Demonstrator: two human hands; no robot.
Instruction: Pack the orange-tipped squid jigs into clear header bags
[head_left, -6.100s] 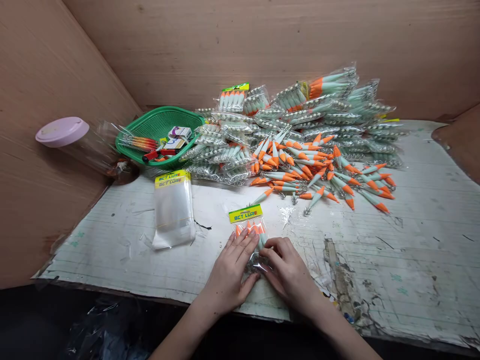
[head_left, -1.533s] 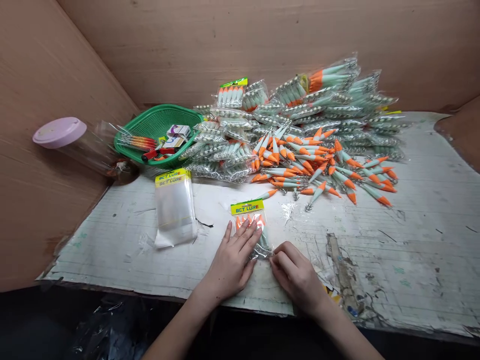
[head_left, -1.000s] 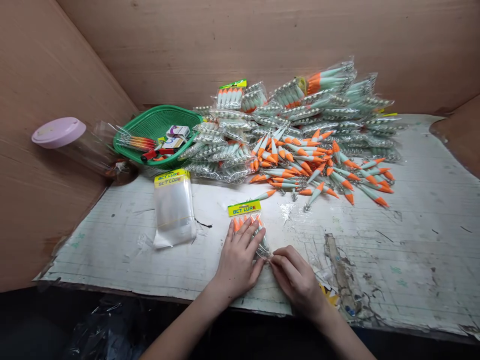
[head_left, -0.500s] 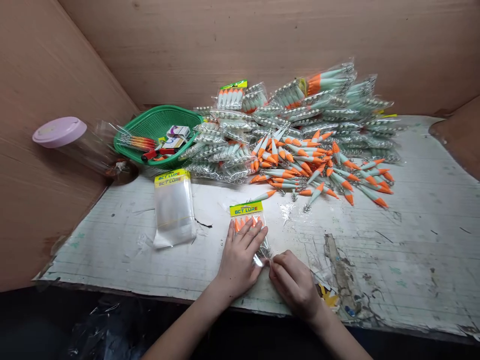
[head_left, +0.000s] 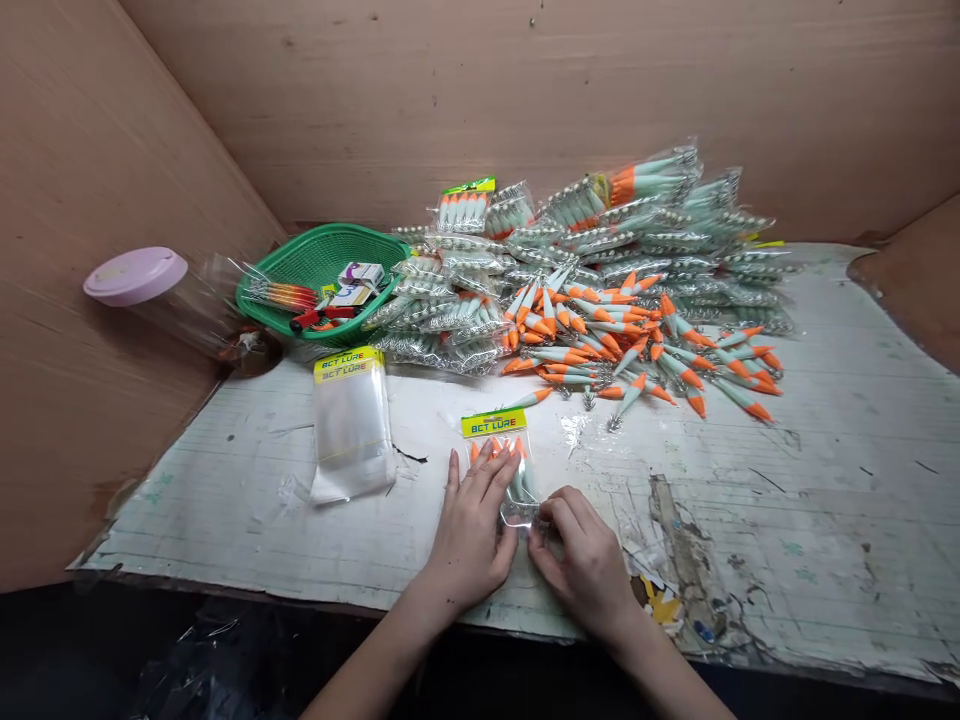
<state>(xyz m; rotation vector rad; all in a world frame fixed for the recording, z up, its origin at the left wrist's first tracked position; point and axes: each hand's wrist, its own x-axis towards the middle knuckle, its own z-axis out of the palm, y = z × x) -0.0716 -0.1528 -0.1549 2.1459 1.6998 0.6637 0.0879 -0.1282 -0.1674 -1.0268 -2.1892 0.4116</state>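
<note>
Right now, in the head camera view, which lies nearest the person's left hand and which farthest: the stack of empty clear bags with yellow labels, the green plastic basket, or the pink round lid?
1. Stack of empty clear bags with yellow labels: just left of the left hand.
2. Green plastic basket: farther back, left.
3. Pink round lid: far left, by the wall.

Quick count: two hands, the left hand (head_left: 471, 530) and the right hand (head_left: 581, 560), both on one lure packet (head_left: 501, 462). One stack of empty bags (head_left: 351, 425) left of that packet, one green basket (head_left: 319, 262) and one pink-lidded jar (head_left: 154, 295) beyond it. Loose orange-tipped lures (head_left: 634, 345) and sealed packets (head_left: 637, 225) behind the packet: too many to count.
</note>
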